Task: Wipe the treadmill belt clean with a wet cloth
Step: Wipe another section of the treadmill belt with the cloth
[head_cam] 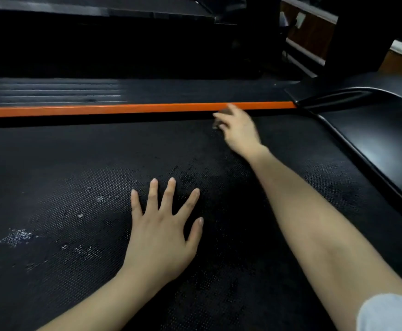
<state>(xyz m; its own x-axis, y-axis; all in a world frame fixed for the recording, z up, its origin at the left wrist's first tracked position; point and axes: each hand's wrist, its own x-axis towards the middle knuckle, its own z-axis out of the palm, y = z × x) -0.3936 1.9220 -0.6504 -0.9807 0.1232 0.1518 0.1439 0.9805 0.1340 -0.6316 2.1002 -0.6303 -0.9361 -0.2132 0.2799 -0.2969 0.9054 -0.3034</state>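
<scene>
Nearest, one pale sleeve (391,314) sits at my right upper arm in the lower right corner; both forearms are bare.

1. Left hand (161,230): laid palm down on the treadmill belt (52,163). All five fingers are straight and spread apart, with the tips pointing away from me. It holds nothing. The forearm enters from the lower left edge.

2. Treadmill belt: one black, dimpled surface that fills the lower part of the view. Several pale wet patches (16,237) lie to the left of the left hand, and a darker damp area lies between the two arms.

3. Right hand (239,131): the arm is extended across the belt from the lower right to the belt's far edge. The fingers are curled down over one small dark cloth (222,114). The cloth is blurred and mostly hidden under the fingers; it shows only at the fingertips. It lies on the far margin of the belt, just beside one orange strip (123,109).

4. Beyond the orange strip runs one ribbed black side rail (52,94). To the right, one smooth black motor cover (374,134) borders the belt's end.
</scene>
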